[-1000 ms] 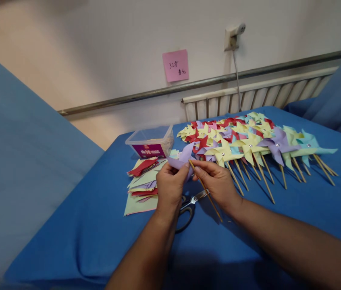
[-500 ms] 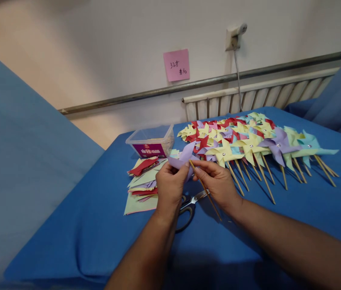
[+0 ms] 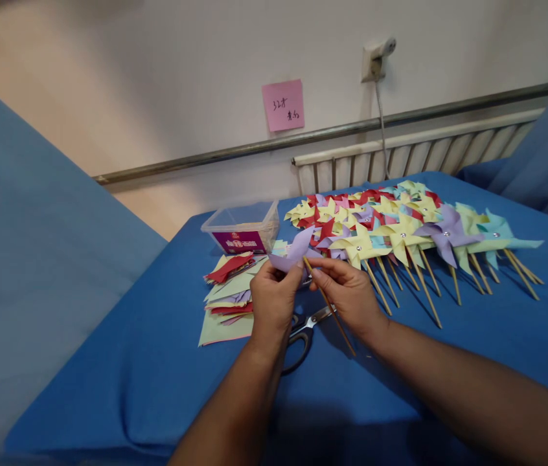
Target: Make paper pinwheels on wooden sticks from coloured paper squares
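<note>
My left hand (image 3: 275,296) is closed on a purple paper pinwheel (image 3: 298,248), its blades showing above the fingers. Between the thumb and fingers of my right hand (image 3: 350,292) is a thin wooden stick (image 3: 330,308), slanting down to the right. The stick's upper end meets the back of the pinwheel by my fingertips; how they join is hidden. Scissors (image 3: 304,333) with dark handles lie on the blue cloth under my hands, partly covered by my left wrist. Just left of that hand are stacked coloured paper pieces (image 3: 228,301).
A clear plastic tub (image 3: 239,223) with a purple label stands behind the paper stacks. Many finished pinwheels (image 3: 403,234) on sticks lie along the back and right of the blue-covered table (image 3: 157,375). Behind are a radiator (image 3: 414,152), a metal pipe (image 3: 235,152) and a pink note (image 3: 284,105).
Very little differs. Both hands keep the same grip on the pinwheel and stick, and the pinwheel's blades have tilted slightly. Everything on the table stays put.
</note>
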Tool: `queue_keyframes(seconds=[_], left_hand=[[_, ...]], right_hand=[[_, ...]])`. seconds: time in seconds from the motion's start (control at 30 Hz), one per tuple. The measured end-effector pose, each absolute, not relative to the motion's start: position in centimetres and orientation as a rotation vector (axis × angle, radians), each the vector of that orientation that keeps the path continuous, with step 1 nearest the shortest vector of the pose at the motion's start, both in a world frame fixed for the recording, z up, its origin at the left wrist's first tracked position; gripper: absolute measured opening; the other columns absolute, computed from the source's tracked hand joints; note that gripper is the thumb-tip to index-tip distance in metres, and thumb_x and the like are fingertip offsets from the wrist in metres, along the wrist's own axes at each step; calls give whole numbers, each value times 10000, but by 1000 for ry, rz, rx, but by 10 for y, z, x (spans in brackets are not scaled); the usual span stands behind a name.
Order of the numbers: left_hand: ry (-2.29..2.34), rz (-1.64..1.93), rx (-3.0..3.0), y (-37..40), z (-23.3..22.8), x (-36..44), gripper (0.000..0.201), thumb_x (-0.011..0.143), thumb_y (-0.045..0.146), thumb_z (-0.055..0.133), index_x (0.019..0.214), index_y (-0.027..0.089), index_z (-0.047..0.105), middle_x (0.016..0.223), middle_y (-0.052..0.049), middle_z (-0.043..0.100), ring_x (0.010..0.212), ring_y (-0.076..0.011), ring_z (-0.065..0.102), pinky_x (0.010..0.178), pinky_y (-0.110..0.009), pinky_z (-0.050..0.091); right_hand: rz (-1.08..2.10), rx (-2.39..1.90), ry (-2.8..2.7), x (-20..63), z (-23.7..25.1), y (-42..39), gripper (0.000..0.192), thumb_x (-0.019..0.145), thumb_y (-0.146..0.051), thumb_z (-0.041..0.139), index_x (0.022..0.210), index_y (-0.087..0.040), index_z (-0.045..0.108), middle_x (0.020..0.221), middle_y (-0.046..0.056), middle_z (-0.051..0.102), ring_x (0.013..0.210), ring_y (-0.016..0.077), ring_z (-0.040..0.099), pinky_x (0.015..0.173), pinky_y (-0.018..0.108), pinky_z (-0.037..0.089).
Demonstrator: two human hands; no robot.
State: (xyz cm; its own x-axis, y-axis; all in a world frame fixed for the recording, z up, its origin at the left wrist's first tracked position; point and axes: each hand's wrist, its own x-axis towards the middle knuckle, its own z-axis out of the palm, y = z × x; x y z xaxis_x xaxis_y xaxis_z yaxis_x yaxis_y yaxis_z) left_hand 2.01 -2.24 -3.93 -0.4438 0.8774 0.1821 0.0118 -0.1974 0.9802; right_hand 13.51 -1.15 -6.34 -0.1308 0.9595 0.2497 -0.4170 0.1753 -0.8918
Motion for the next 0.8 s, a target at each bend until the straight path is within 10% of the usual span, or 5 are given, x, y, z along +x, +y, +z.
queue_keyframes(seconds=[0.8], left_hand=[[1453,1716,1108,-22,-41,17,258,628,330,781,768,135,687,646,8,623,586,-120,533,545,-223,409]], right_hand=[[1402,-651,-1084,135,-64,-11,262,748,-322,734,991,-226,746,716,0,698,632,119,607,641,276,490]])
